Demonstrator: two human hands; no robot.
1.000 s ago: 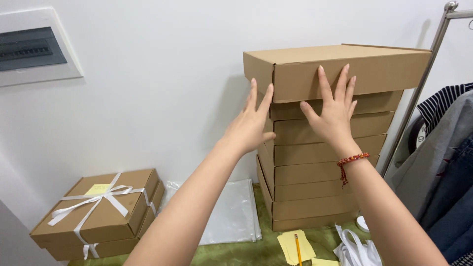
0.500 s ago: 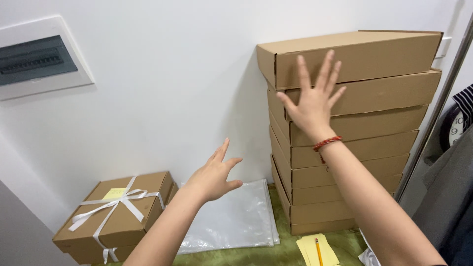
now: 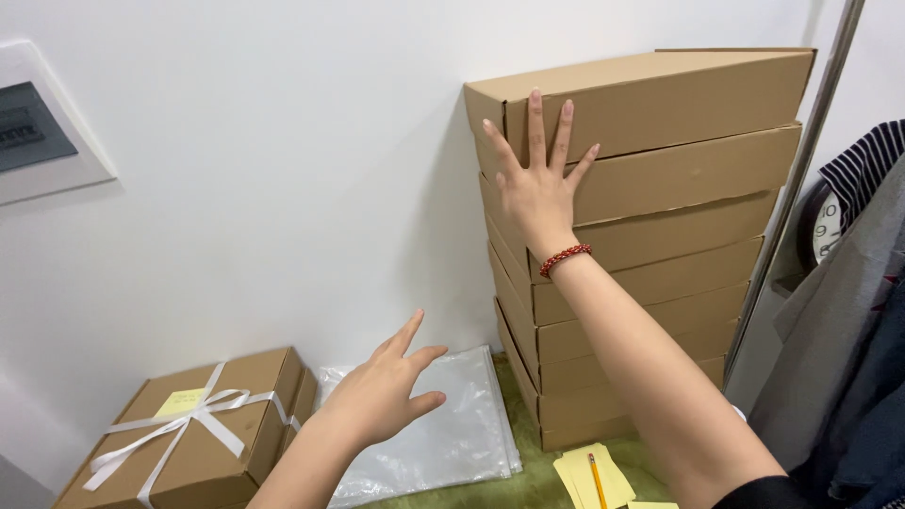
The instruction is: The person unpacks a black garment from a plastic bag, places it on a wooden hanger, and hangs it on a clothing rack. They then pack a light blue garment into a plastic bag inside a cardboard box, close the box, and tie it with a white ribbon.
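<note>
Against stacked boxes (image 3: 650, 236) | right hand (image 3: 537, 188) flat (fingers spread) | left hand (image 3: 382, 396) free

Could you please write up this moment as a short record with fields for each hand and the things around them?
Right hand: open, fingers spread, flat against the front of the top carton
Left hand: open, in the air, holding nothing
Stack of cartons: flat brown boxes against the white wall
Ribboned box: brown, lower left
Plastic sleeve: clear, on the floor
Yellow notes: with a pencil
</note>
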